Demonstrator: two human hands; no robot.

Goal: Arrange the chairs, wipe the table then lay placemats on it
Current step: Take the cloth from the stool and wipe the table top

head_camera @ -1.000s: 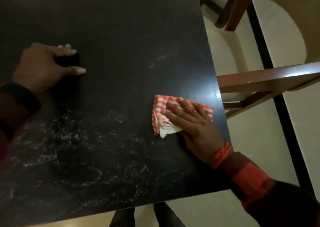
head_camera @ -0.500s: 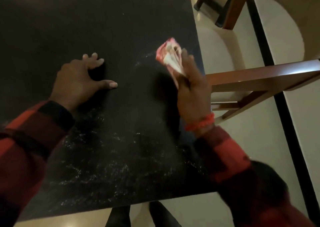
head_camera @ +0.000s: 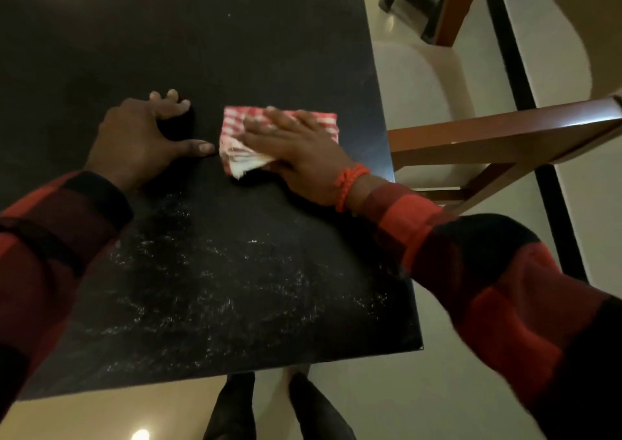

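A black table [head_camera: 208, 36] fills most of the view, with pale streaks across its near part. A folded red-and-white checked cloth [head_camera: 235, 126] lies flat on it near the right edge. My right hand [head_camera: 296, 150] presses on the cloth with straight fingers. My left hand [head_camera: 141, 140] rests on the table just left of the cloth, fingertips and thumb braced on the surface. A wooden chair [head_camera: 505, 137] with a pale seat stands at the table's right side.
A second wooden chair [head_camera: 451, 5] stands farther back on the right. A dark stripe [head_camera: 525, 79] runs along the pale floor. My feet [head_camera: 269, 406] show below the table's near edge.
My right hand had lifted the bunched cloth toward the far right edge; now it presses the cloth flat again, closer to my left hand. My left hand shifted right.
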